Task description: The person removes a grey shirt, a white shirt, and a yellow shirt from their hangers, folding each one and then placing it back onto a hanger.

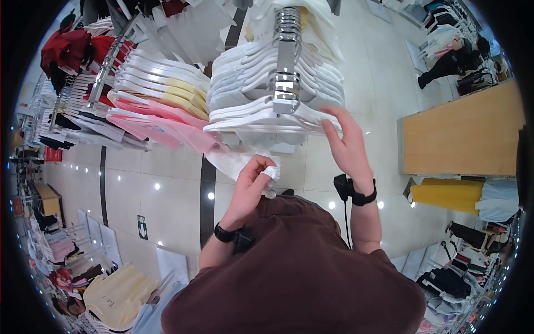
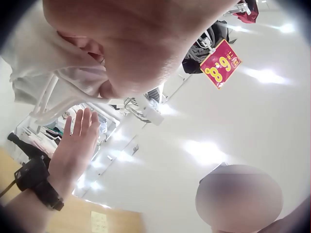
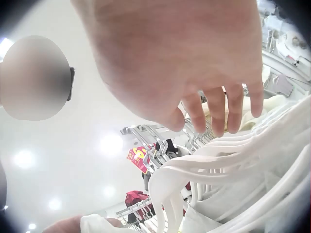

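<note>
My left hand grips a bunched piece of white cloth, low in front of the rack; its fingers curl round the cloth. In the left wrist view the white cloth hangs from that hand. My right hand has its fingers extended beside the right ends of the nearest white hangers. In the right wrist view the fingers spread just above the row of white hangers, with nothing held. White garments hang from these hangers on a metal rail.
Left of the rail hang pink shirts and yellow garments. A wooden counter stands to the right, a yellow garment below it. A price sign hangs overhead. More clothing racks line both sides of the tiled floor.
</note>
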`<move>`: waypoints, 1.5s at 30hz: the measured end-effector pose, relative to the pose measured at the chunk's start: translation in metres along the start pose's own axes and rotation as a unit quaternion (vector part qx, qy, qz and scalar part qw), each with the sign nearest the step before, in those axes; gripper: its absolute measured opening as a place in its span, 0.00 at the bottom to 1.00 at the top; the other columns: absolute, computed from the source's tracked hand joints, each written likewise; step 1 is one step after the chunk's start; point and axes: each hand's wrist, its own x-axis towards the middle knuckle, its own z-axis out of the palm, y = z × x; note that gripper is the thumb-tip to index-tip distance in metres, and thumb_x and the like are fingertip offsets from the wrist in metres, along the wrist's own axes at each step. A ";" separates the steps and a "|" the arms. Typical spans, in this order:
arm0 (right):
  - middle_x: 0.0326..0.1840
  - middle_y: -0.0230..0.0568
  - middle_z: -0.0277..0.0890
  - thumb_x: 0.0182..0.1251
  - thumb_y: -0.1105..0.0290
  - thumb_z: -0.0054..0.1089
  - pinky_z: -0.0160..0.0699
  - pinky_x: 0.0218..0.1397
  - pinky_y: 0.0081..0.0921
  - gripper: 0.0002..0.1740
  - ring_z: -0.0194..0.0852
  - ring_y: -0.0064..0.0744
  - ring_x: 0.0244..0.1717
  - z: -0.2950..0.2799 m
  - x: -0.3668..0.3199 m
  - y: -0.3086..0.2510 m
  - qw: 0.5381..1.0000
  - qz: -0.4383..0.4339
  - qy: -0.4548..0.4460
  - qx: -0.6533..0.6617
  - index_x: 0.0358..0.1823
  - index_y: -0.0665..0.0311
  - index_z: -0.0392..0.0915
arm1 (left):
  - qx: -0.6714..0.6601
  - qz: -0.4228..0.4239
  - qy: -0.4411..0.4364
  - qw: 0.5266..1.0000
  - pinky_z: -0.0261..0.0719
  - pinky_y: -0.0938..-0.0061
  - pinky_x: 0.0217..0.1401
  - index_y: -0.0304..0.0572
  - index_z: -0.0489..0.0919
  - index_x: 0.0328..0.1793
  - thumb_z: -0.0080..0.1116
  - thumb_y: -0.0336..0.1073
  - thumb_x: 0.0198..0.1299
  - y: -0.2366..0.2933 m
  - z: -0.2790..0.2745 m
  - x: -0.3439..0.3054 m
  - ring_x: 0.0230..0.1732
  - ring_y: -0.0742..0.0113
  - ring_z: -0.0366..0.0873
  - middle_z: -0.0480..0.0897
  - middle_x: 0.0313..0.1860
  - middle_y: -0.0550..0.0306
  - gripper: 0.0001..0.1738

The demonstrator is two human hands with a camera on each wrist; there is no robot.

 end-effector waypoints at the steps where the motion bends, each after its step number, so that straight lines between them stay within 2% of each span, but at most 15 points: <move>1: 0.54 0.50 0.84 0.80 0.68 0.56 0.78 0.64 0.37 0.17 0.83 0.46 0.58 0.006 0.009 -0.001 1.000 -0.027 -0.002 -0.003 0.63 0.68 0.79 | -0.001 0.003 0.001 1.000 0.72 0.79 0.48 0.42 0.76 0.53 0.55 0.31 0.76 0.000 -0.006 0.002 0.42 0.80 0.72 0.77 0.42 0.67 0.05; 6: 0.47 0.45 0.84 0.83 0.65 0.54 0.81 0.56 0.30 0.18 0.83 0.31 0.50 0.028 0.037 -0.002 0.986 0.085 -0.110 0.092 0.63 0.70 0.79 | -0.034 0.091 0.039 0.995 0.73 0.81 0.45 0.44 0.75 0.51 0.53 0.29 0.75 0.003 -0.029 0.011 0.42 0.81 0.71 0.77 0.43 0.67 0.03; 7: 0.45 0.42 0.84 0.83 0.64 0.54 0.82 0.53 0.27 0.18 0.82 0.26 0.48 0.028 0.040 0.000 0.975 0.126 -0.149 0.104 0.62 0.70 0.79 | -0.036 0.095 0.038 0.994 0.73 0.81 0.45 0.44 0.75 0.51 0.53 0.29 0.75 0.006 -0.030 0.012 0.42 0.81 0.71 0.77 0.43 0.67 0.03; 11: 0.43 0.35 0.83 0.83 0.63 0.57 0.82 0.51 0.23 0.17 0.79 0.20 0.46 0.028 0.045 0.003 0.952 0.191 -0.168 0.168 0.60 0.70 0.80 | -0.106 0.063 0.048 0.991 0.74 0.81 0.47 0.44 0.72 0.48 0.53 0.28 0.74 0.008 -0.043 0.017 0.43 0.80 0.72 0.76 0.43 0.66 0.03; 13: 0.43 0.35 0.84 0.81 0.65 0.60 0.82 0.53 0.24 0.15 0.80 0.22 0.47 0.030 0.047 0.004 0.970 0.144 -0.102 0.168 0.57 0.69 0.81 | -0.113 0.059 0.038 0.991 0.75 0.80 0.47 0.45 0.72 0.48 0.54 0.28 0.73 0.006 -0.046 0.024 0.43 0.80 0.73 0.76 0.43 0.66 0.03; 20: 0.43 0.35 0.85 0.78 0.66 0.65 0.82 0.56 0.26 0.13 0.82 0.23 0.47 0.018 0.051 -0.004 0.980 0.138 -0.039 0.137 0.52 0.70 0.82 | -0.098 0.044 0.018 0.994 0.72 0.80 0.45 0.45 0.71 0.44 0.56 0.27 0.72 0.003 -0.048 0.039 0.40 0.80 0.72 0.76 0.39 0.66 0.05; 28: 0.37 0.31 0.83 0.78 0.67 0.65 0.76 0.49 0.21 0.11 0.75 0.18 0.41 -0.021 0.044 -0.009 0.987 0.108 0.055 0.110 0.47 0.70 0.82 | -0.057 0.034 0.016 0.998 0.70 0.81 0.43 0.46 0.71 0.39 0.56 0.28 0.72 0.002 -0.036 0.037 0.38 0.82 0.69 0.75 0.37 0.68 0.07; 33: 0.35 0.26 0.77 0.77 0.70 0.66 0.69 0.44 0.18 0.08 0.68 0.14 0.39 -0.071 -0.007 0.024 0.970 0.184 0.139 0.074 0.47 0.68 0.81 | -0.010 0.057 0.049 0.997 0.68 0.81 0.45 0.46 0.71 0.39 0.55 0.28 0.72 0.006 -0.021 0.029 0.39 0.81 0.66 0.73 0.37 0.69 0.07; 36: 0.33 0.25 0.70 0.81 0.66 0.61 0.66 0.43 0.20 0.10 0.63 0.17 0.37 -0.097 -0.049 0.056 0.950 0.209 0.203 0.109 0.45 0.67 0.79 | 0.012 0.071 0.046 0.996 0.66 0.81 0.47 0.45 0.71 0.38 0.55 0.28 0.72 0.000 -0.018 0.026 0.40 0.81 0.65 0.72 0.37 0.70 0.07; 38: 0.32 0.27 0.65 0.87 0.56 0.49 0.63 0.41 0.24 0.17 0.59 0.22 0.35 -0.102 -0.071 0.060 0.897 0.178 0.301 0.272 0.45 0.63 0.76 | 0.013 0.076 0.039 0.996 0.65 0.80 0.47 0.45 0.71 0.38 0.55 0.28 0.72 0.001 -0.010 0.023 0.40 0.81 0.64 0.72 0.37 0.70 0.07; 39: 0.28 0.25 0.58 0.87 0.47 0.44 0.58 0.38 0.25 0.25 0.53 0.23 0.29 -0.106 -0.083 0.061 0.875 0.154 0.282 0.364 0.42 0.61 0.73 | 0.010 0.087 0.029 0.996 0.64 0.80 0.47 0.45 0.71 0.37 0.55 0.28 0.72 0.003 -0.005 0.021 0.40 0.81 0.63 0.71 0.36 0.70 0.08; 40: 0.28 0.25 0.58 0.87 0.47 0.44 0.58 0.38 0.25 0.25 0.53 0.23 0.29 -0.108 -0.091 0.053 0.869 0.161 0.292 0.365 0.42 0.61 0.73 | 0.019 0.078 0.024 0.997 0.64 0.80 0.47 0.45 0.71 0.37 0.55 0.28 0.72 0.007 0.001 0.018 0.40 0.81 0.63 0.71 0.36 0.70 0.08; 42: 0.23 0.24 0.52 0.82 0.34 0.46 0.52 0.36 0.26 0.34 0.48 0.22 0.24 -0.108 -0.100 0.032 0.814 0.106 0.267 0.505 0.36 0.60 0.72 | 0.021 0.092 0.012 0.995 0.64 0.80 0.48 0.45 0.71 0.38 0.55 0.28 0.72 0.012 0.014 0.014 0.40 0.80 0.64 0.72 0.37 0.70 0.07; 43: 0.20 0.25 0.50 0.79 0.27 0.43 0.48 0.34 0.27 0.38 0.45 0.23 0.22 -0.106 -0.100 0.019 0.774 0.137 0.299 0.541 0.34 0.60 0.70 | 0.029 0.085 0.006 0.996 0.64 0.80 0.48 0.45 0.71 0.38 0.55 0.28 0.72 0.010 0.017 0.012 0.40 0.80 0.64 0.72 0.37 0.70 0.07; 45: 0.20 0.25 0.50 0.78 0.25 0.40 0.48 0.34 0.28 0.40 0.45 0.23 0.22 -0.101 -0.109 0.016 0.748 0.115 0.266 0.597 0.33 0.59 0.70 | 0.023 0.090 0.006 0.996 0.67 0.80 0.50 0.45 0.71 0.37 0.54 0.29 0.74 0.007 0.024 0.009 0.41 0.80 0.67 0.75 0.39 0.68 0.08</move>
